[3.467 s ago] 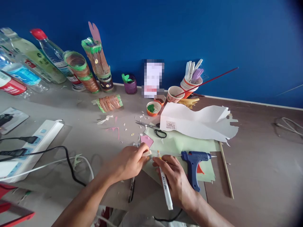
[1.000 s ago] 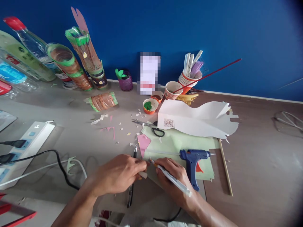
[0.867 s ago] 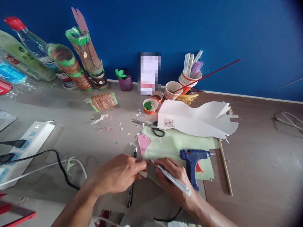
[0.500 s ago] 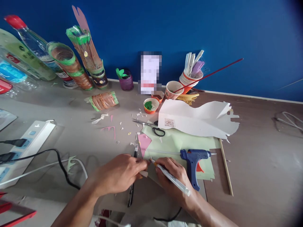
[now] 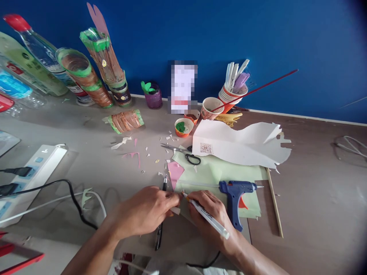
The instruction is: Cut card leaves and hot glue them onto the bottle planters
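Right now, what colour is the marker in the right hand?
The marker is mostly white with dark lettering, as the head view shows.

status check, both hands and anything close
Right hand gripping white marker. Left hand pinching pale piece. Black pen partly hidden behind left hand. Glue gun beside right hand.

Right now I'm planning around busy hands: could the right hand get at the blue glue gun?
Probably yes: the blue glue gun lies just beside the right hand, and nothing seems to stand between them. That hand holds a white marker, though, which may need setting down first.
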`<state>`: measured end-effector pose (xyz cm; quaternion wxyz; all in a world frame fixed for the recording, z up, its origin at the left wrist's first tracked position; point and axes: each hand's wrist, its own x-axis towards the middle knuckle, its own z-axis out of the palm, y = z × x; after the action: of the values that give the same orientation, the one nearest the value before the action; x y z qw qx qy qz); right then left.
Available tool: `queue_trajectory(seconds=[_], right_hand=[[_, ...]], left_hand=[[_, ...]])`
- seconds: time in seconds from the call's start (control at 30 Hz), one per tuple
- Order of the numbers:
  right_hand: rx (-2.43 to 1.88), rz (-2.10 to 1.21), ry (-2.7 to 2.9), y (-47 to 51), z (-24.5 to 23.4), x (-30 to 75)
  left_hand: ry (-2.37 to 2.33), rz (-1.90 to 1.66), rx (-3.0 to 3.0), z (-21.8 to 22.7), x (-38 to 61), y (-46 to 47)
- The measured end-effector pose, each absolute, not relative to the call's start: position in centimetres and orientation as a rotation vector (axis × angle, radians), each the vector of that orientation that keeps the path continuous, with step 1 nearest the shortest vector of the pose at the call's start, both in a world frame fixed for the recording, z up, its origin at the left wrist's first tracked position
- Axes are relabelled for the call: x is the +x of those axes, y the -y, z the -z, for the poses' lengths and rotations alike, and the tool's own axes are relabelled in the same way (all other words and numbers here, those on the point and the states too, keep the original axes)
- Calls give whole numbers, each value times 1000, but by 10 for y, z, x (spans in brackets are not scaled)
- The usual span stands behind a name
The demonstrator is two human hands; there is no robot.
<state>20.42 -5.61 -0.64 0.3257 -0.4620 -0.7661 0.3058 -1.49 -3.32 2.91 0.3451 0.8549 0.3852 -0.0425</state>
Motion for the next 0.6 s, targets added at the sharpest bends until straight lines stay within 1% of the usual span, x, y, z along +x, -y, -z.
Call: queue_trajectory(seconds=[0.27,0.6], right_hand=[[-1190,-792,2024,56,7,204],[-1177,-798,2039,57,5,203]], left_hand=[[-998,68,2200,-27,-16,34],[-995,96,2264,-29,-15,34]])
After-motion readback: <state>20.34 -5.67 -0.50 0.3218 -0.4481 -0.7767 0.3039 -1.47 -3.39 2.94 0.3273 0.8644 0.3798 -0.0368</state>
